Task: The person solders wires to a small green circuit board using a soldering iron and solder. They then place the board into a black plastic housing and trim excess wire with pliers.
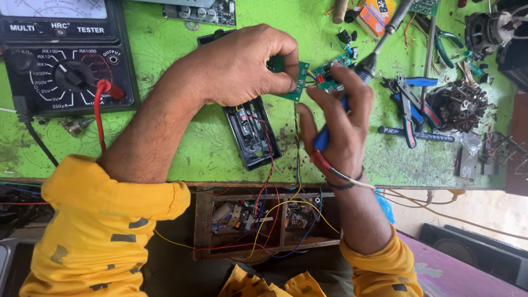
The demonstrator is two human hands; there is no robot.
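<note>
Bright, even daylight falls over my green bench (165,137), and nothing looks dim. Under my left hand (236,69) a soft shadow spreads toward 5 o'clock, so the light seems to come from around 11 o'clock, though I can't be sure. My right hand (338,129) casts only a faint shade. A mild sheen sits on the black meter (60,60) at 10 o'clock, without hard glare. My hands are sharp; my yellow sleeves (104,220) at 7 o'clock look a little soft. The tools at 2 o'clock bend slightly outward near the frame's edge, a wide-lens stretch.
</note>
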